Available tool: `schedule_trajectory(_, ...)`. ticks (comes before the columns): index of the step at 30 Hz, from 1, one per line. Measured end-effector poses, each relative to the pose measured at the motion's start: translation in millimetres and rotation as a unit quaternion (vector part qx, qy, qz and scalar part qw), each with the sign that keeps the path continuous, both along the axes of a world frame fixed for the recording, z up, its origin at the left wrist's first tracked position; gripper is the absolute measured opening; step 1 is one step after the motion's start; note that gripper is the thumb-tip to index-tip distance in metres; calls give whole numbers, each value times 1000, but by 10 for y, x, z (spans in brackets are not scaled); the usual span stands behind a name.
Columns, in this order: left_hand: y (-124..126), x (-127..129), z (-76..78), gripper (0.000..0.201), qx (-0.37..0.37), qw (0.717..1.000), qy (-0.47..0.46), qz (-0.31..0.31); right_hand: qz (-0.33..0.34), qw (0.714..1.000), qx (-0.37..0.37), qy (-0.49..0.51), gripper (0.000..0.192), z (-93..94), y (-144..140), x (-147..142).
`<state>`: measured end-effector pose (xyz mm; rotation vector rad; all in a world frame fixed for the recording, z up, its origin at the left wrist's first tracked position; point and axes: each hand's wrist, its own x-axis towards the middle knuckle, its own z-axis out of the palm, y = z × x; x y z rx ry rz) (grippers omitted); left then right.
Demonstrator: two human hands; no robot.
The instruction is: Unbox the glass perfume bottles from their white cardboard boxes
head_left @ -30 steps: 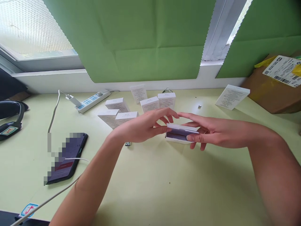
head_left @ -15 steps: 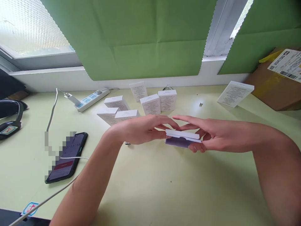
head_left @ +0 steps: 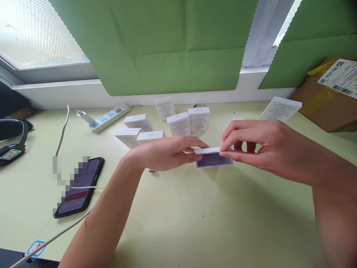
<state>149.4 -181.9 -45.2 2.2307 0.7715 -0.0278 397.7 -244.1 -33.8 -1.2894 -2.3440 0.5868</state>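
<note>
Surface: pale yellow-green desk top, bare in the nearest stretch between the two forearms.
Phone: black smartphone lying flat at the near left, screen lit, white cable across its lower end.
Left hand: reaching in from the left, thumb and fingertips pinched on the left end of the small white cardboard box; grip closed on it.
Small white cardboard box: held between both hands just above the surface at centre, lying lengthwise; white top flap nearly down, purple inside showing along the front; contents hidden.
Right hand: coming in from the right, knuckles up, thumb and forefinger pinching the right end of the flap; grip closed on the box.
Headset: black, at the far left edge of the surface.
Cluster of white boxes: six small white cartons behind the hands, some upright, some leaning, all shut; contents not visible.
Power strip: white, with blue sockets, left of the cluster, cable running toward the near edge.
Printed white carton: tilted, behind the right hand.
Brown cardboard parcel: far right, shipping label and yellow tape on top.
Green paper sheets: covering the window behind the sill.
</note>
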Motion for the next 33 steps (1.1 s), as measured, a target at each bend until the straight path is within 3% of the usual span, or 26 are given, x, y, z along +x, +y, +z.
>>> schedule_trajectory(6,-8,26,-7,33,3,1000,-4,1,12,997,48,-52,17,-43,-32,-54)
schedule_trajectory(12,6,1,-3,35,-43,999,4,22,-1,991,127,-50,9,-110,12,-66)
schedule_trajectory(16,80,18,-146,78,-95,995,2,26,-18,989,143,-32,10,-125,57,-63)
schedule_trajectory(18,122,59,-246,89,-89,995,-16,38,-37,991,127,-35,12,-146,88,-51)
schedule_trajectory(22,167,105,-325,69,-100,990,-94,40,-55,993,98,-36,13,-172,129,-6)
schedule_trajectory(27,164,43,-219,33,-56,988,-141,42,-33,992,113,-42,14,-126,109,18)
schedule_trajectory(33,198,19,-223,26,-32,988,-151,24,-11,987,163,-8,18,-65,82,23)
